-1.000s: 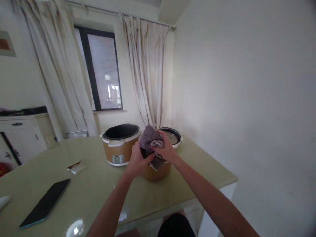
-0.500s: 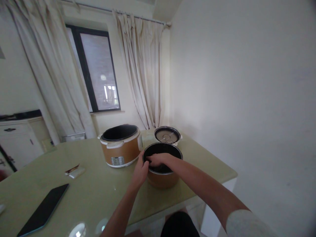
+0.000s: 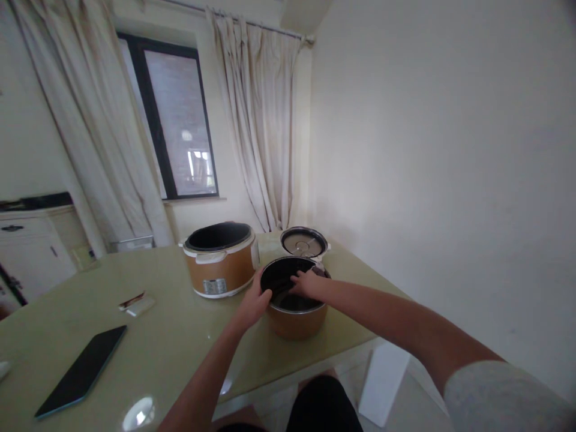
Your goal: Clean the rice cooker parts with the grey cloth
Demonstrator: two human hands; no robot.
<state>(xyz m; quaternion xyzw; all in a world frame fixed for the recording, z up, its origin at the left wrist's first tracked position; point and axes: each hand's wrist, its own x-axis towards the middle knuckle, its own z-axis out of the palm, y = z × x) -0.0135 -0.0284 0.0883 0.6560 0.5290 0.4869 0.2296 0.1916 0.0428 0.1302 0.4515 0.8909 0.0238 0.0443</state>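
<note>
Brown pot (image 3: 297,327) sits steadier with left hand (image 3: 256,300) gripping its nine o'clock rim; right hand (image 3: 308,284) inside near cloth (image 3: 318,270), can't tell if holding.

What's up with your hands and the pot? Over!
Left hand holding pot at its left side. Right hand inside, cloth partly hidden behind it. Lid close behind, cooker to left; neither covers pot.

Pot (image 3: 297,325) on table (image 3: 171,351) | cooker (image 3: 231,270) left of pot | lid (image 3: 302,242) just behind pot
</note>
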